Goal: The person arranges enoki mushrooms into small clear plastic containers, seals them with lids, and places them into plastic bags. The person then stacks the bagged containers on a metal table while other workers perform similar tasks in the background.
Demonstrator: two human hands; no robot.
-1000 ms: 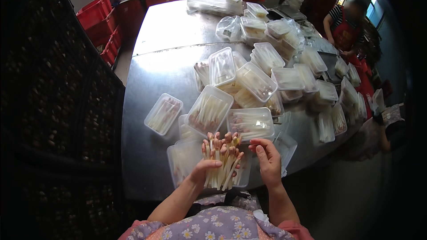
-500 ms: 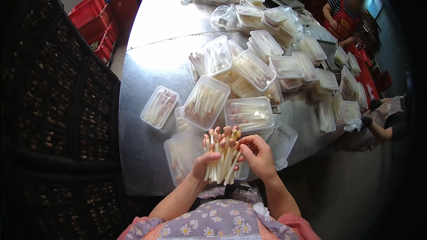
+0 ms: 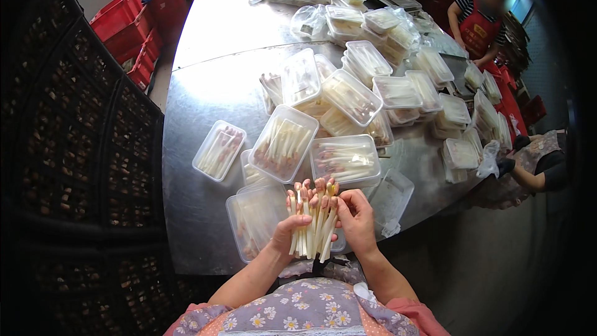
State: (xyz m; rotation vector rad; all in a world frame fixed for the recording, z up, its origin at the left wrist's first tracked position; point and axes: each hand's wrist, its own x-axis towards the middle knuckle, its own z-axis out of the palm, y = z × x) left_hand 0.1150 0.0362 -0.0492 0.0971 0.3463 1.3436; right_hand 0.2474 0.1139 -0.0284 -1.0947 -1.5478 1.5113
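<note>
A bundle of long-stemmed mushrooms [image 3: 313,224], with white stems and pinkish-brown caps, stands upright in my left hand [image 3: 289,230]. The left fingers wrap round the stems from behind, and the thumb lies across the front. My right hand [image 3: 359,221] is closed in a pinch at the bundle's right edge, by the cap of one mushroom. Below the bundle, a clear plastic box of mushrooms [image 3: 249,218] sits at the table's near edge, partly covered by my left hand. An open, clear plastic box [image 3: 395,196] lies to the right of my right hand.
Lidded boxes [image 3: 286,143] of mushrooms pile up across the metal table [image 3: 205,99]. One lidded box [image 3: 219,150] lies apart at left. Black crates [image 3: 81,124] rise on the left, red crates [image 3: 121,18] behind. Co-workers, one in a red apron [image 3: 482,31], stand at right.
The mushroom at the bundle's right edge has swung from slanted to more upright, with my right fingers at its cap. At the far right, a co-worker's hand has moved with a plastic bag.
</note>
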